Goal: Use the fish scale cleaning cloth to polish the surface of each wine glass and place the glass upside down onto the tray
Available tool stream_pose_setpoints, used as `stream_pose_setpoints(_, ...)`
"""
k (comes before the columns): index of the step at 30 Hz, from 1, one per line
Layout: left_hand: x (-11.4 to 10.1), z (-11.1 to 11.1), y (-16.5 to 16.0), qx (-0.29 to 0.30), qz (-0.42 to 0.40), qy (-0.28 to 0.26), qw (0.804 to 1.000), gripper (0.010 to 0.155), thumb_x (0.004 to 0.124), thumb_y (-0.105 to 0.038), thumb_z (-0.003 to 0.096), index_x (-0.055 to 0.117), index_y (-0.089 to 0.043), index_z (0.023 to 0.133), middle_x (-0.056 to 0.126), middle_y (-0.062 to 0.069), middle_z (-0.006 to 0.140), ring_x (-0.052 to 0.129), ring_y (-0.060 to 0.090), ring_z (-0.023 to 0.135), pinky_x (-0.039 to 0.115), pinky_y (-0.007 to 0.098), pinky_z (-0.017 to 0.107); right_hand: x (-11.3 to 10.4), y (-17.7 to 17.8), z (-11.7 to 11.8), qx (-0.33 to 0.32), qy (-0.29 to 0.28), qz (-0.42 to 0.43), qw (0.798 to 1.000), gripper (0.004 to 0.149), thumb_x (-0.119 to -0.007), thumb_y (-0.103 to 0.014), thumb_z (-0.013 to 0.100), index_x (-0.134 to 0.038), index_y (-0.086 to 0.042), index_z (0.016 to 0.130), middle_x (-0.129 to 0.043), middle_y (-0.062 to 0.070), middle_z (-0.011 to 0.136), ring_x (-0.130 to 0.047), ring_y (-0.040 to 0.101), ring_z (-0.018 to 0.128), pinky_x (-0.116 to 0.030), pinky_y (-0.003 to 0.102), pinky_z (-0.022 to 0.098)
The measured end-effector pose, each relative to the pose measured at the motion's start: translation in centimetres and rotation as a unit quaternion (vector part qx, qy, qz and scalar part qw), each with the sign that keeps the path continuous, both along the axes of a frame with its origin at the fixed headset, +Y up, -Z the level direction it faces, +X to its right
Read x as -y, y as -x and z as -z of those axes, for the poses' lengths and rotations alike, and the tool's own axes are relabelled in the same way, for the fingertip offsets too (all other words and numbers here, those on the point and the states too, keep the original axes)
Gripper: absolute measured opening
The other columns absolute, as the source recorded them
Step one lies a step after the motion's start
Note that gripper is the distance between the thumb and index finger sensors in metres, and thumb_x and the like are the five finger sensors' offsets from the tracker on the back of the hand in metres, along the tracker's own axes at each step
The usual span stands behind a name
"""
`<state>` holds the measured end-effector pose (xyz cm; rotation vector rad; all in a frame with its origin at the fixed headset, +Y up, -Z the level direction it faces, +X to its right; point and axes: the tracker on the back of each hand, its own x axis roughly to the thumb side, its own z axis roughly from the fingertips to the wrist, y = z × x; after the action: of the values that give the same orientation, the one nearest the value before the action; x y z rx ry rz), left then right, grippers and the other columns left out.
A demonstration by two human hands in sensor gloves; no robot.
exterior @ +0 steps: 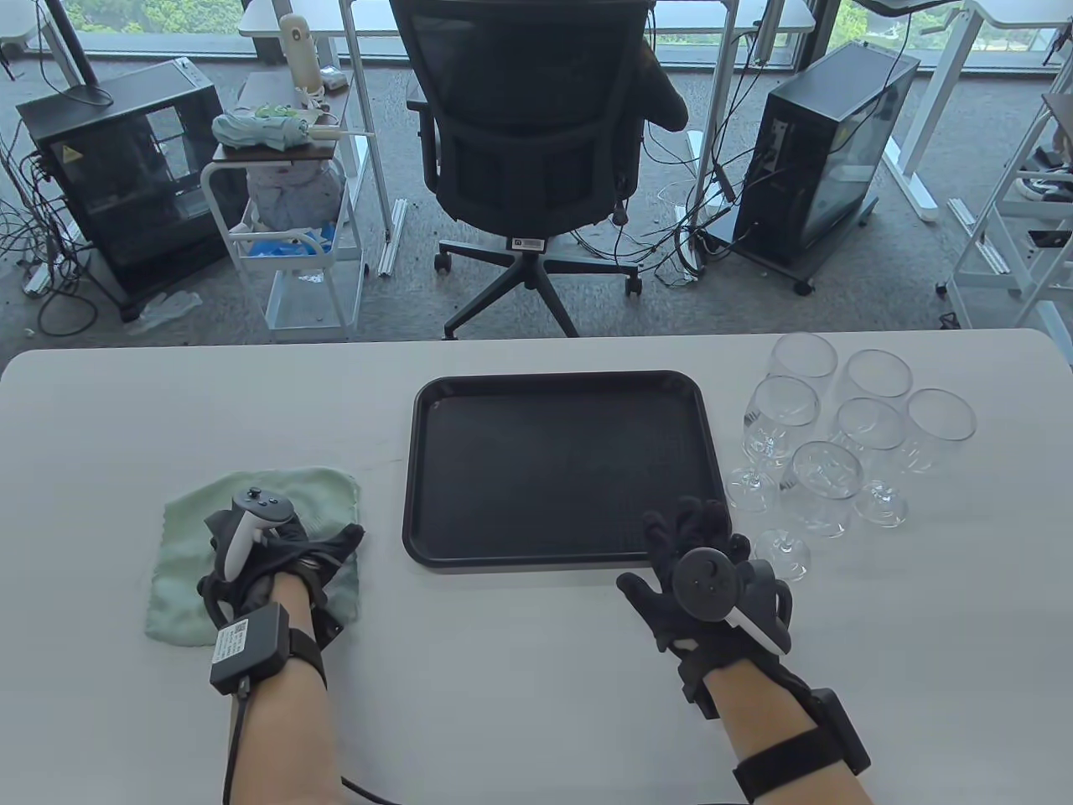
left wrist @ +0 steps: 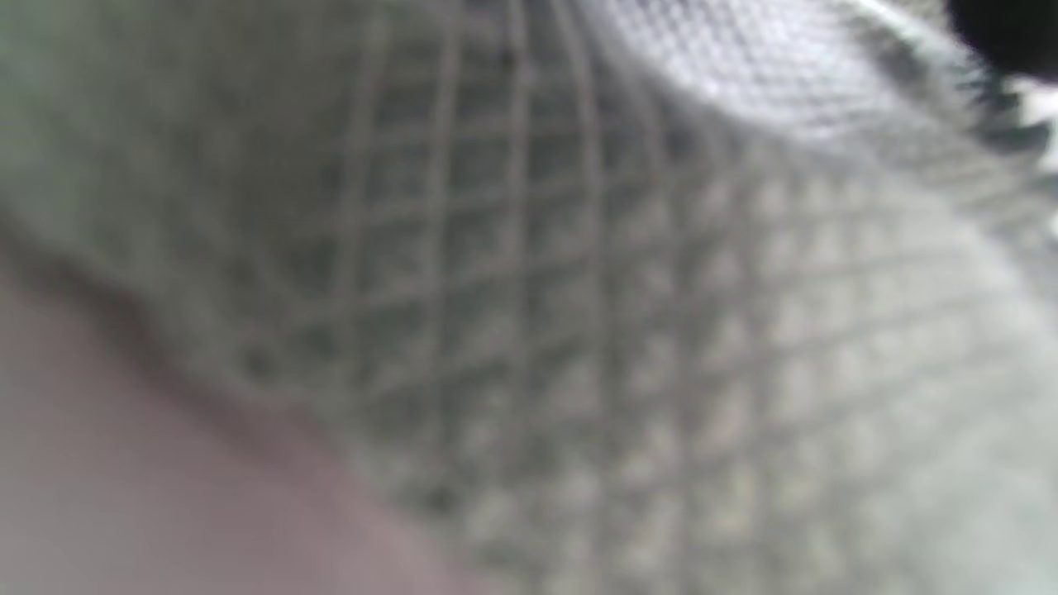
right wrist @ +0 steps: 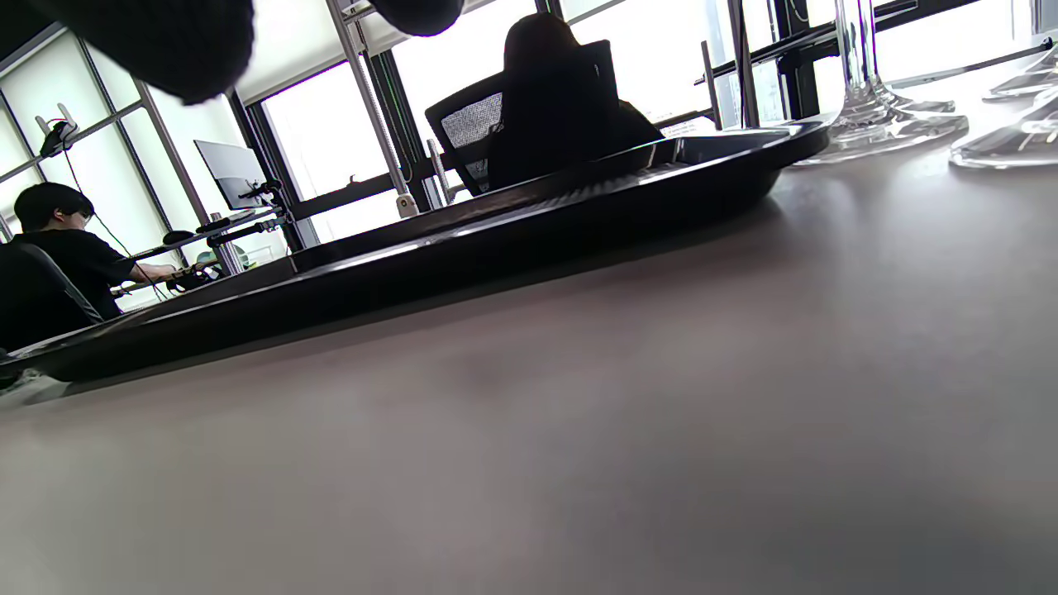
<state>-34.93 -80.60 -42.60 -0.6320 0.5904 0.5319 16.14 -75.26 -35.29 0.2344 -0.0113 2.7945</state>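
Table view, waffle-weave green cloth [exterior: 251, 537] at 8 o'clock under flat left hand [exterior: 277, 558], rounded black textured tray [exterior: 560, 470] centre, six clear stemmed glasses [exterior: 826, 478] at 3 o'clock, right hand [exterior: 700, 562] spread on the surface [exterior: 520, 671].

Your table view looks down from above your shoulders, facing across the white table [exterior: 536, 671] toward the office chair [exterior: 536, 142] and windows beyond. Your left wrist view sits pressed so near the green cloth [left wrist: 628, 330] that only its blurred weave and a strip of tabletop show. Your right wrist view lies low, almost at table level, tilted, facing along the surface toward the black tray [right wrist: 413, 264]. These 2 views, table and right wrist, share the tray and the glass feet [right wrist: 884, 124].
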Motion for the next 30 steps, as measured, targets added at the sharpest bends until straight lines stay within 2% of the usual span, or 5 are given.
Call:
stream_pose_setpoints(8,-0.6,-0.6,-1.6,0.0,0.018,-0.051,0.999,0.064,0.054,-0.06,0.0552,0.014,-0.048,0.105,-0.008,-0.011,0.113,-0.018,0.03,0.102,-0.003,0.071,0.064,0.2,0.0,-0.1,-0.002,0.009,0.017,1.0,0.078,-0.069,-0.069,0.052,-0.038,-0.033,0.113,-0.019,0.013,0.118,-0.006,0.042,0.103,-0.027,0.069,0.07)
stream_pose_setpoints(11,-1.6,-1.5,-2.0,-0.012,-0.073,-0.14,0.987,0.062,0.051,-0.059,0.0557,0.027,-0.042,0.111,0.011,-0.007,0.12,-0.004,0.031,0.108,0.002,0.07,0.067,0.2,0.0,-0.1,-0.004,0.012,0.02,1.0,0.077,-0.069,-0.069,0.052,-0.039,-0.033,0.113,-0.021,0.013,0.119,-0.009,0.042,0.104,-0.029,0.07,0.07)
stream_pose_setpoints(16,-3.8,-2.6,-3.4,-0.052,-0.379,-0.316,0.868,0.063,0.051,-0.057,0.0571,0.03,-0.039,0.113,0.015,-0.003,0.122,0.002,0.035,0.11,0.003,0.069,0.068,0.0,-0.9,0.1,0.024,0.011,0.031,0.999,0.078,-0.069,-0.071,0.051,-0.047,-0.029,0.112,-0.045,0.016,0.117,-0.037,0.046,0.105,-0.045,0.068,0.071)
stream_pose_setpoints(22,-6.9,-4.0,-7.7,-0.031,-0.652,-0.386,0.652,0.064,0.048,-0.059,0.0593,0.024,-0.04,0.115,0.011,-0.003,0.124,0.001,0.036,0.114,0.005,0.073,0.071,-0.7,-2.8,1.1,0.09,0.061,0.082,0.991,0.08,-0.072,-0.075,0.049,-0.058,-0.024,0.109,-0.065,0.017,0.11,-0.062,0.048,0.098,-0.059,0.064,0.068)
stream_pose_setpoints(30,-6.4,-4.9,-11.9,0.012,-0.739,-0.382,0.556,0.064,0.044,-0.061,0.0603,0.02,-0.041,0.116,0.011,-0.003,0.126,0.007,0.037,0.117,0.013,0.075,0.075,-2.3,-5.3,0.6,0.16,0.088,0.112,0.977,0.081,-0.074,-0.076,0.048,-0.061,-0.022,0.107,-0.07,0.018,0.106,-0.068,0.048,0.093,-0.062,0.062,0.066)
